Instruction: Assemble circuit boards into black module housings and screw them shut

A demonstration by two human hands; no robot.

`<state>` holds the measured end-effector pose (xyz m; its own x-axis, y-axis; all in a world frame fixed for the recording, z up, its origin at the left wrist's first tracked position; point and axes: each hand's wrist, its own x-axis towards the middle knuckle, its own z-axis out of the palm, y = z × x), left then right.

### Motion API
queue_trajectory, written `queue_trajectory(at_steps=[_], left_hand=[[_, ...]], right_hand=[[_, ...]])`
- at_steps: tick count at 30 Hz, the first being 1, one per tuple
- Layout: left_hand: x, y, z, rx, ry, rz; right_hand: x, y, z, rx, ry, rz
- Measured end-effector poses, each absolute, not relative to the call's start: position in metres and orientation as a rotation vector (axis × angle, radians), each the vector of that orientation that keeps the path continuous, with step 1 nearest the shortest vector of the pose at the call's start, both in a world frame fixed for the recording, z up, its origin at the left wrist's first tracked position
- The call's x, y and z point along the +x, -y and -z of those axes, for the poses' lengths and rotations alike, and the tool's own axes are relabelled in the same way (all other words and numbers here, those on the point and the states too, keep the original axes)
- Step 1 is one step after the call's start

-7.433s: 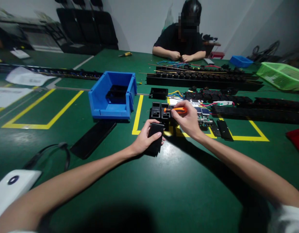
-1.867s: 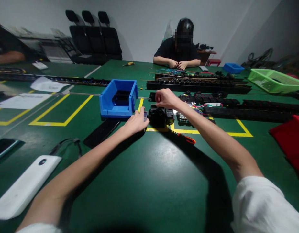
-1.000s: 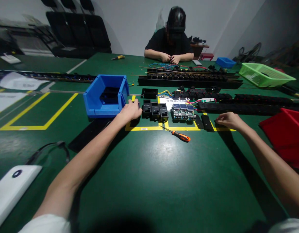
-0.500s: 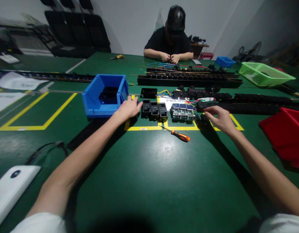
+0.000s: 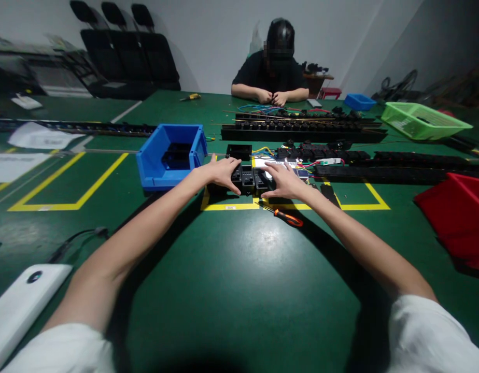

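Three black plastic housings (image 5: pixel 248 176) stand side by side in a row on the green table. At the row's left end is my left hand (image 5: pixel 223 172), thumb and fingers spread around the outer housing and seemingly touching it. My right hand (image 5: pixel 283 180) is at the other end, its fingers apart and partly covering the right housing. Behind and under the right hand, the small circuit boards (image 5: pixel 303 174) are mostly hidden. An orange-and-black screwdriver (image 5: pixel 288 217) lies just in front of the row.
A blue bin (image 5: pixel 146 178) with dark parts inside stands left of my left hand. The red bin (image 5: pixel 457 217) is at the right, a green basket (image 5: pixel 426 122) farther back. Long black strips (image 5: pixel 301 134) lie behind the housings. A person (image 5: pixel 270 77) sits opposite.
My right hand has moved left from beside the circuit boards to the housings' right end. My left hand has shifted slightly right, its fingers now spread over the left housing.
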<state>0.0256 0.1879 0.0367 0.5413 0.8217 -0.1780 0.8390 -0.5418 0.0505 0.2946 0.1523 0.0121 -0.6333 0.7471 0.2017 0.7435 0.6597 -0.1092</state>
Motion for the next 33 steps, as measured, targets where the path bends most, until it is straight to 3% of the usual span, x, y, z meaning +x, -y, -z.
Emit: queue_trajectory(at_steps=[19,33], left_hand=[[0.027,-0.188,-0.022,2.732,-1.319,-0.029],[0.023,-0.16,-0.04,2.748,-1.34,0.056]], right_hand=[[0.257,-0.185,-0.008,-1.121,2.76,0.004],[0.285,-0.164,-0.016,-1.112,2.672,0.023]])
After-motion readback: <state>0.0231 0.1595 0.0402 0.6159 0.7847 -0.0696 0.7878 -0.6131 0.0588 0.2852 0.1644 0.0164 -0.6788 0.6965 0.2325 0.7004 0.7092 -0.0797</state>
